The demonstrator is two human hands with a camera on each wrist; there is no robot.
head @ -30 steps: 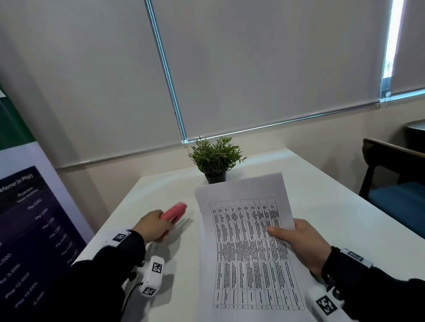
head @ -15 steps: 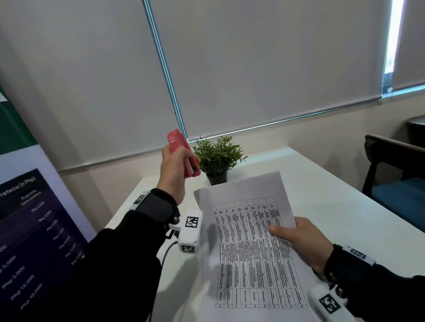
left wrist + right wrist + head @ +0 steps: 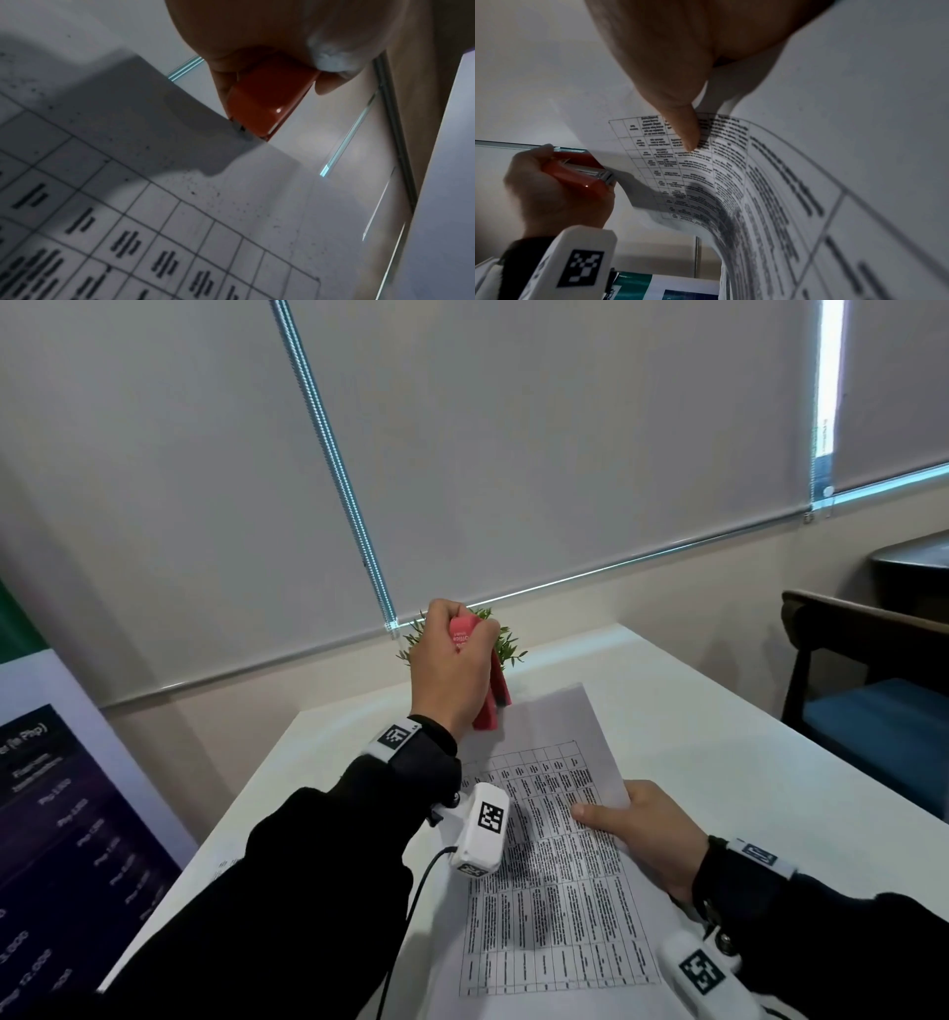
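Head view: left hand (image 3: 452, 672) clamps red stapler (image 3: 494, 708) at paper (image 3: 557, 839) corner; right hand (image 3: 655, 834) pinches paper

Plant (image 3: 509, 650) just behind the stapler (image 3: 494, 703) — open table (image 3: 744, 762) right of the paper (image 3: 557, 819).

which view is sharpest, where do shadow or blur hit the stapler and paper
Head view: sharpest, soft shadow on the paper. Left wrist view: dim, print blurred, glint on the stapler. Right wrist view: paper looks bowed, near print blurred.
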